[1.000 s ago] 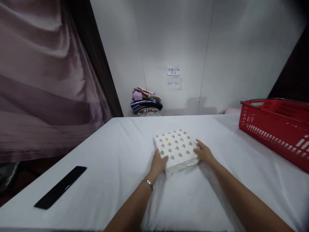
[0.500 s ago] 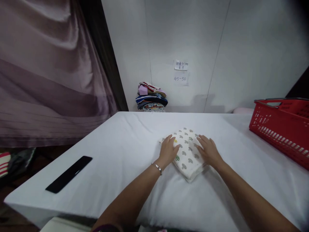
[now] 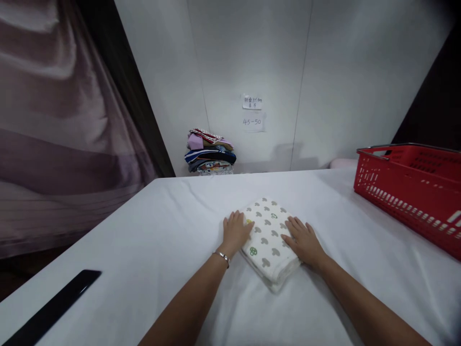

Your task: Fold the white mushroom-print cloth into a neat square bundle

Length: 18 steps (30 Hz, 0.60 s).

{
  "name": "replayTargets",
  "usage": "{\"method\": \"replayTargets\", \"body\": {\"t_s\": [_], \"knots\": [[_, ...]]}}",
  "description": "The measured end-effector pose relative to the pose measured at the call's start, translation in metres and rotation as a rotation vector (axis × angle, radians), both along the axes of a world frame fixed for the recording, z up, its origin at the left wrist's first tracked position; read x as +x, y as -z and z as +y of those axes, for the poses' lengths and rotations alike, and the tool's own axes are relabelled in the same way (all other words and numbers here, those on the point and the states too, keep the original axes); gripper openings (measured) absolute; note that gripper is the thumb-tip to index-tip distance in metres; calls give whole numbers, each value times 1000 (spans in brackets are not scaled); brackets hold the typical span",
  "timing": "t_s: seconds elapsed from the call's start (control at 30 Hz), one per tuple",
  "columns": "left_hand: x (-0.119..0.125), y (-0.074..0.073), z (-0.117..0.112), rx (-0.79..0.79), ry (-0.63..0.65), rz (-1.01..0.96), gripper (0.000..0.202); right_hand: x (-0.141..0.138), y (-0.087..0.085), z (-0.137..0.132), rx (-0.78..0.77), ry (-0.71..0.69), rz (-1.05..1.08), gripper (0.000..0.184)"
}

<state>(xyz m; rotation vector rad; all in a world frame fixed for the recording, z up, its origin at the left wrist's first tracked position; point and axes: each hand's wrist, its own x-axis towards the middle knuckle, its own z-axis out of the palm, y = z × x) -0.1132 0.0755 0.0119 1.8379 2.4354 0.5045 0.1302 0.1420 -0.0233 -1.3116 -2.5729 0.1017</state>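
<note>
A folded white cloth [image 3: 268,240] with grey mushroom prints, plus a few green and yellow ones, lies on the white-covered table [image 3: 173,269]. One of its corners points toward me. My left hand [image 3: 236,233] rests at the cloth's left edge, fingers stretched out and the thumb on the fabric. On the opposite side, my right hand [image 3: 303,240] lies over the right edge with its fingers spread. Neither hand grips the cloth. A silver bracelet [image 3: 222,258] circles my left wrist.
A red plastic basket [image 3: 406,185] stands on the table at the right. At the left front lies a flat black object [image 3: 57,305]. A stack of folded fabrics [image 3: 211,154] sits behind the far table edge, against the wall. A pinkish curtain [image 3: 54,144] hangs at left.
The view has shifted, bringing the basket and black object leftward in the picture. My left hand has moved outward to the cloth's left edge, baring more of the print. Both hands remain on the cloth.
</note>
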Motion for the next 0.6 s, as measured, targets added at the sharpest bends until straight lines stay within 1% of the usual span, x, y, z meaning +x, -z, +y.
{"method": "replayTargets", "body": {"t_s": [0.07,0.13,0.23,0.33,0.4,0.47,0.53,0.6], "knots": [[-10,-8,9,-17,-67,-42,56,-1,-1,-1,-2,4,8,57],[-21,-14,18,-94,-90,-114,53,-1,-3,-1,-23,2,23,57],[-35,-20,31,-195,-71,-187,52,2,-10,7,-118,6,94,56],[-45,-25,43,-243,-48,-216,53,7,-17,22,-189,89,191,59],[-48,-27,49,-286,-27,-243,56,10,-19,31,-228,161,182,59],[-50,-28,53,-311,-8,-261,59,11,-18,37,-253,197,123,59],[-52,-26,54,-306,0,-259,61,11,-16,38,-247,202,86,60],[-56,-23,51,-277,2,-243,60,8,-15,38,-246,188,94,61]]}}
